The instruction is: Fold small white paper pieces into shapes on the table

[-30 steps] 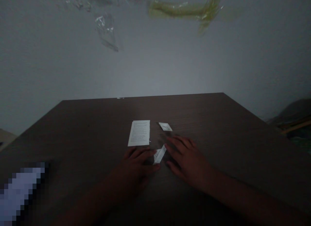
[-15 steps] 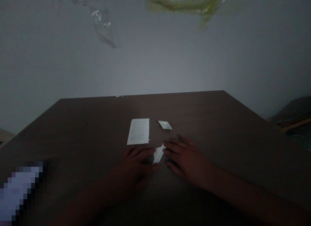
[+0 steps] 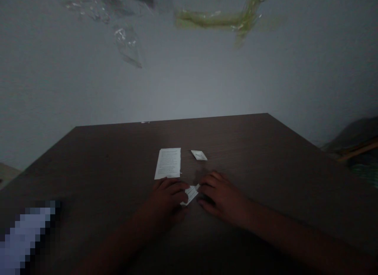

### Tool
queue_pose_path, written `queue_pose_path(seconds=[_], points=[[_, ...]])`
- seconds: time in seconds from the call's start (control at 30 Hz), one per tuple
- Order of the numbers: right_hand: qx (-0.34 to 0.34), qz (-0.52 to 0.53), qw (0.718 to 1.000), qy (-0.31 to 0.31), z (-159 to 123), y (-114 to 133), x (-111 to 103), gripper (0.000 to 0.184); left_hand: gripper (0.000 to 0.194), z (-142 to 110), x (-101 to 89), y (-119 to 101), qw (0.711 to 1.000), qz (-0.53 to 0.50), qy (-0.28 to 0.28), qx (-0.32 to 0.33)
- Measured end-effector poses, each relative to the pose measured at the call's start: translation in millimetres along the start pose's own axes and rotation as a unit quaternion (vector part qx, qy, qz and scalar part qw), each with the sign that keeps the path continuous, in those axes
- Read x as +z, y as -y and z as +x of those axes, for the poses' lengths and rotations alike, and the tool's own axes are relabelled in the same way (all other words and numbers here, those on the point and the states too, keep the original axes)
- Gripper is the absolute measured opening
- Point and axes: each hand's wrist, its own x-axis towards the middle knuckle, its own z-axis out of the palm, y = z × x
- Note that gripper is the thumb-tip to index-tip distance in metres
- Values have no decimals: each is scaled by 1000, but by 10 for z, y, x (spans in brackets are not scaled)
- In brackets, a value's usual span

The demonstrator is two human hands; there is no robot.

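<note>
Small, white, creased paper piece (image 3: 191,193) with print

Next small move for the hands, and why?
I'd probably press the small paper piece flat against the table: its outline looks uneven, the left hand overlaps its left side, and the right hand is at its right end.

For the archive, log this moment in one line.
left hand: on paper piece | right hand: at its edge | printed sheet: on table
</note>
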Motion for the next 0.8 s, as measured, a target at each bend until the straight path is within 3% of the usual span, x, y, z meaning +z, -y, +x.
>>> queue_pose_path(seconds=[0.17, 0.43, 0.6, 0.8], points=[[-13, 39, 999, -8, -9, -34, 67, 19, 31, 55, 115, -20, 999, -3, -43, 12], [-28, 43, 999, -11, 7, -19, 108, 26, 50, 93, 146, -69, 996, 75, -28, 32], [-25, 40, 999, -5, 27, 4, 91, 25, 56, 105, 176, 19, 997, 55, -33, 38], [-39, -10, 999, -27, 69, -4, 82, 14, 49, 70, 52, -30, 998, 39, -47, 11]])
